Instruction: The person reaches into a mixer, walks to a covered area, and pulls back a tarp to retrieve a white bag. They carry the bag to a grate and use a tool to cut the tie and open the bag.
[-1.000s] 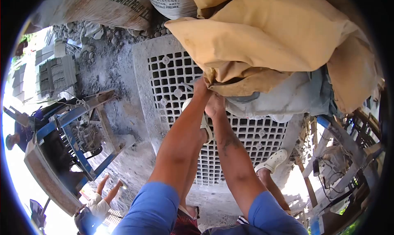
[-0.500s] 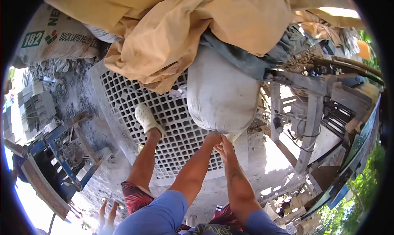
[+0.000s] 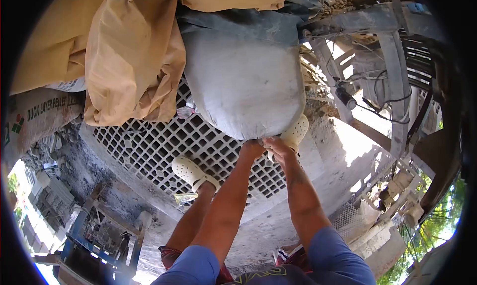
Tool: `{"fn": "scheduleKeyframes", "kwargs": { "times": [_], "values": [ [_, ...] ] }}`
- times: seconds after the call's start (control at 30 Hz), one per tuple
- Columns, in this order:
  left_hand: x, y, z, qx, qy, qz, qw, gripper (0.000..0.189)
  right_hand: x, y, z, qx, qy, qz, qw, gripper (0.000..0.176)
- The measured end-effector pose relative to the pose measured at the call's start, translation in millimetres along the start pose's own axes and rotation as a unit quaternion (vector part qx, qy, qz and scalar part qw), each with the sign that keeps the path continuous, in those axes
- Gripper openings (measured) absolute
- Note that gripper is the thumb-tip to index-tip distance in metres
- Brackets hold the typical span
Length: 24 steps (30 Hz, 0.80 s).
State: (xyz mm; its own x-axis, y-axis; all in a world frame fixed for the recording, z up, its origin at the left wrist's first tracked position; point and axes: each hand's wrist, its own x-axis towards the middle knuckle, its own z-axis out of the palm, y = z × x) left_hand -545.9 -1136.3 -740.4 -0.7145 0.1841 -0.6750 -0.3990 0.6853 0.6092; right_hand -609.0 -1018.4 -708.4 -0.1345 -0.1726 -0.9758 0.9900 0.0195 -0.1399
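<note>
A full grey sack (image 3: 243,86) hangs over a grated concrete platform (image 3: 164,145). My left hand (image 3: 252,148) and my right hand (image 3: 278,146) both grip its lower edge, side by side, arms stretched forward. Tan empty sacks (image 3: 134,61) are draped over the grey sack's upper left. My feet in white clogs stand on the grate, one (image 3: 191,171) at the left, the other (image 3: 294,132) partly hidden under the sack.
A printed feed sack (image 3: 39,116) lies at the left. A blue metal machine frame (image 3: 99,235) stands lower left. Grey metal machinery with cables (image 3: 377,71) fills the right. Gravel and dust cover the ground around the platform.
The grey sack has swung nearer and larger in view, with the tan sacks shifted left. My hands keep their hold on its lower edge, and the view has turned rightward.
</note>
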Motion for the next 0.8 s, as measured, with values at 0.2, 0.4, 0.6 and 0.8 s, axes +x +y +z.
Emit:
{"fn": "scheduleKeyframes", "kwargs": {
  "times": [0.2,0.4,0.6,0.8],
  "values": [
    [-38.6,-42.1,-17.9,-0.121,0.042,-0.049,0.991,0.025,15.9,45.3,49.5,-0.011,-0.024,-0.118,0.993,0.046],
    [-70.6,-72.0,-45.8,-0.158,0.101,-0.169,0.968,0.027,46.6,85.2,124.2,0.012,0.008,-0.191,0.981,0.032],
    [-86.9,-60.7,-42.8,-0.133,0.11,-0.154,0.973,0.031,-1.0,72.5,122.3,-0.102,-0.018,-0.092,0.99,0.024],
    [-177.0,35.5,-69.7,-0.103,0.137,-0.088,0.981,0.028,-114.3,74.3,103.0,-0.173,0.017,-0.125,0.977,0.041]
  ]
}}
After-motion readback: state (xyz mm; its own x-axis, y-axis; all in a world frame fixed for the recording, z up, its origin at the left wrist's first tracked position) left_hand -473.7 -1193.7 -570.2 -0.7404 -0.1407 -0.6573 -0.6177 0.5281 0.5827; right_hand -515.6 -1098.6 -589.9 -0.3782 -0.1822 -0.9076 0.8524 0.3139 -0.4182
